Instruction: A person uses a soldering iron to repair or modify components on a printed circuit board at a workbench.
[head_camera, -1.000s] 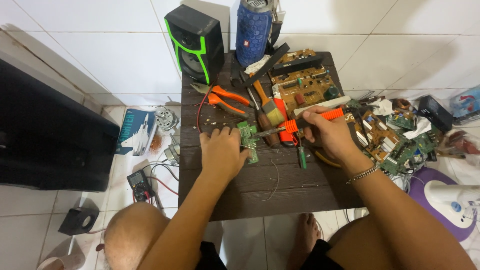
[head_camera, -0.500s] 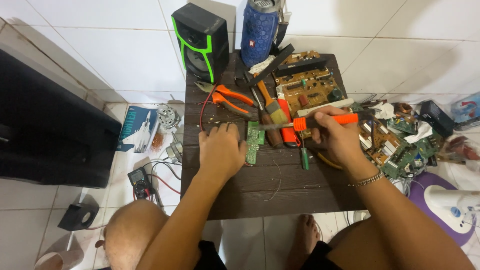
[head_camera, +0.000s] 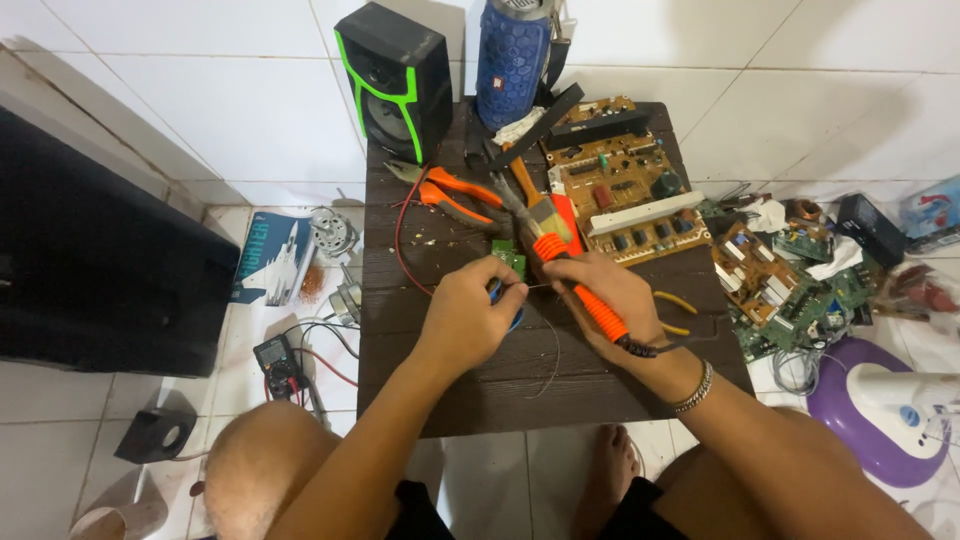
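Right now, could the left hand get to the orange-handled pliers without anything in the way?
Probably yes. The left hand pinches a thin wire by the small green board, and the orange-handled pliers lie just beyond it on bare tabletop. Only a red wire curves between; the hand would have to free its fingers first.

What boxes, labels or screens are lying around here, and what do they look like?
Flat box: on the floor left of the table, blue and white, with a jet plane picture.
Multimeter: on the floor below that box, dark body, small grey screen, red leads.
Carton: at the far right edge, blue and red, partly cut off.
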